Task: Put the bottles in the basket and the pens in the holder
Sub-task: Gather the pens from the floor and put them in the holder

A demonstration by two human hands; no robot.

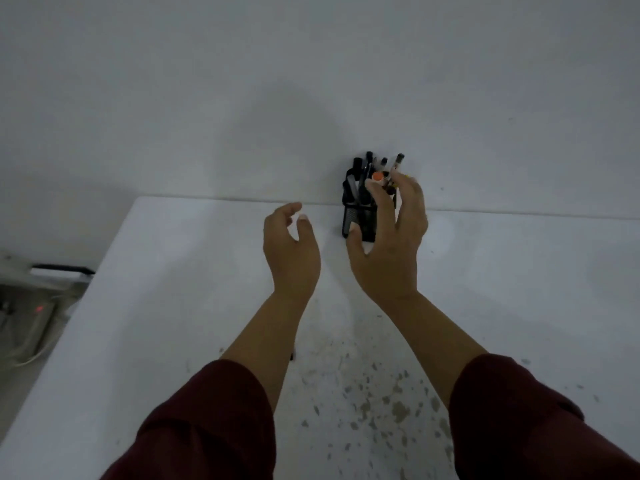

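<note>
A black mesh pen holder [358, 220] stands at the table's back edge against the wall, with several dark pens [369, 161] upright in it. An orange-capped pen [378, 176] shows among them. My right hand [388, 247] is spread in front of the holder and hides its right part. Its fingertips are at the pen tops beside the orange cap, and its thumb is apart, low on the mesh. My left hand [291, 251] hovers to the left of the holder, fingers loosely curved, with nothing in it. No bottles or basket are in view.
The white table [173, 306] ends at a left edge, and its near part is speckled with stains [381, 403]. On the floor beyond that edge lie a grey device with a red light [38, 309], cables and a black handle [62, 270]. A plain wall rises behind.
</note>
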